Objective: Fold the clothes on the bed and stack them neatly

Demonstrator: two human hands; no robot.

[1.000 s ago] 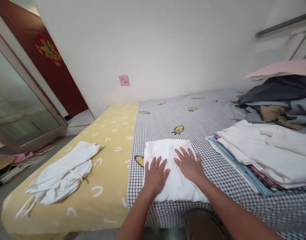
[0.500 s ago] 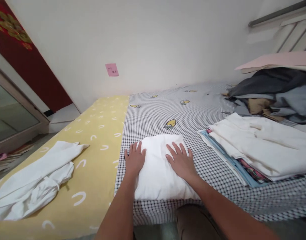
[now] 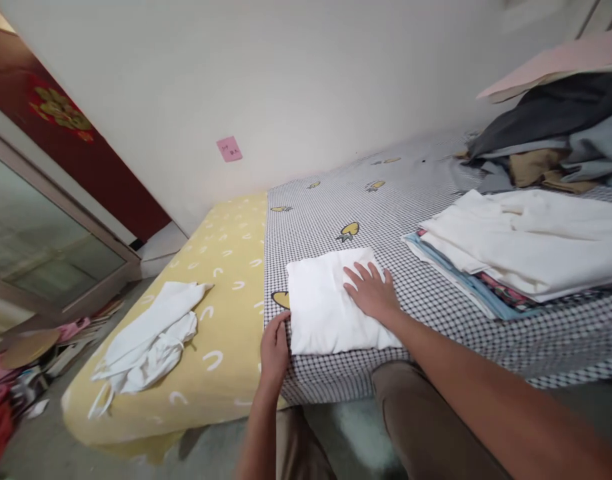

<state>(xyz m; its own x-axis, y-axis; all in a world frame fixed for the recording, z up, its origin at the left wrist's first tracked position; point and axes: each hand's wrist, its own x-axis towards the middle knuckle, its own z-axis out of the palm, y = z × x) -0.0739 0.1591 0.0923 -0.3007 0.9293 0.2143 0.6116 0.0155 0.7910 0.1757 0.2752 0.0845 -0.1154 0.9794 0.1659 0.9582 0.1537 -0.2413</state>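
Note:
A folded piece of white clothing [image 3: 323,307] lies as a flat square at the front edge of the checked bedsheet [image 3: 311,227]. My right hand [image 3: 373,293] rests on its right part, fingers spread and palm down. Beside its lower left edge is my left hand [image 3: 275,350], turned on its side with the fingers loosely bent at the cloth's border; no cloth shows between them. To the right sits a stack of folded clothes, with a white garment [image 3: 531,240] on top and light blue cloth [image 3: 486,297] below.
A crumpled white garment [image 3: 156,333] lies on the yellow sheet [image 3: 231,300] at left. Dark and grey clothes [image 3: 551,120] are heaped at the back right. Pink and red items [image 3: 1,400] lie on the floor by a glass door [image 3: 46,227].
My left hand has slid off the top of the folded white clothing to its lower left edge. My right hand stays on it. The view has tilted and shifted left.

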